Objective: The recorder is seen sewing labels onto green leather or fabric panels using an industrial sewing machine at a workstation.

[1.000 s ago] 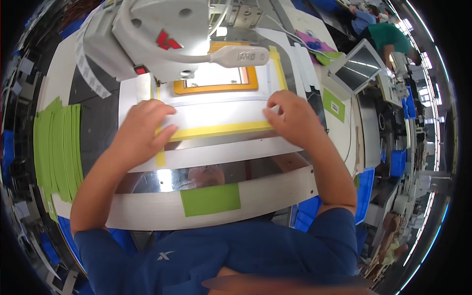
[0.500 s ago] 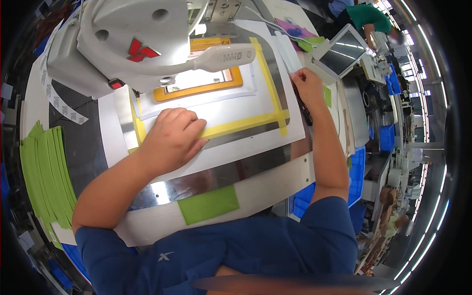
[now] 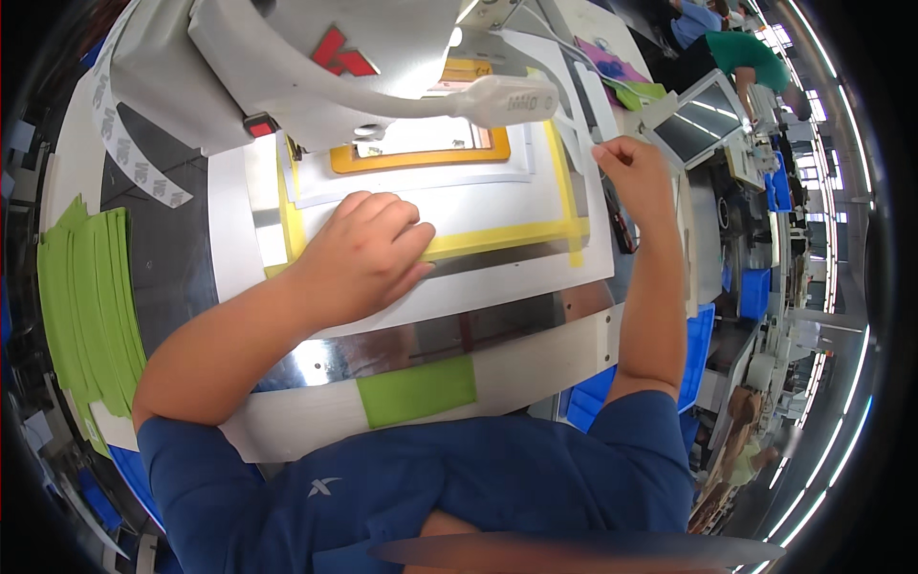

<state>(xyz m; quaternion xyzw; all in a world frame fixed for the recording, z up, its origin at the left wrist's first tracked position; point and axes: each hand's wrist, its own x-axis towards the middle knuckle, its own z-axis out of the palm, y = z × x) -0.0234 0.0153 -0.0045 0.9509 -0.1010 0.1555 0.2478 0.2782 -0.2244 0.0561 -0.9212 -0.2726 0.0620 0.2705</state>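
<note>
My left hand (image 3: 365, 256) rests on the yellow-taped lower edge of a white sheet (image 3: 459, 212). Its fingers are curled and their tips are hidden, so I cannot make out what they hold, if anything. Beyond it, an orange-yellow frame (image 3: 421, 160) with a bright window lies on the sheet, under the grey machine head (image 3: 316, 86). My right hand (image 3: 641, 177) is at the board's right side, thumb and forefinger pinched together beside a pale strip (image 3: 604, 115). Anything in that pinch is too small to name. A thin black and red tool (image 3: 623, 228) lies below this hand.
Stacked green pieces (image 3: 88, 311) lie at the left, and one green piece (image 3: 418, 391) is on the near edge. A white handheld controller (image 3: 507, 100) juts over the frame. A tilted screen (image 3: 703, 120) stands at the right, above blue bins (image 3: 703, 349). People work farther off.
The view has shifted, so the machine and board sit farther right in the picture. My left hand stays on the taped edge. More of the black and red tool shows beside my right wrist.
</note>
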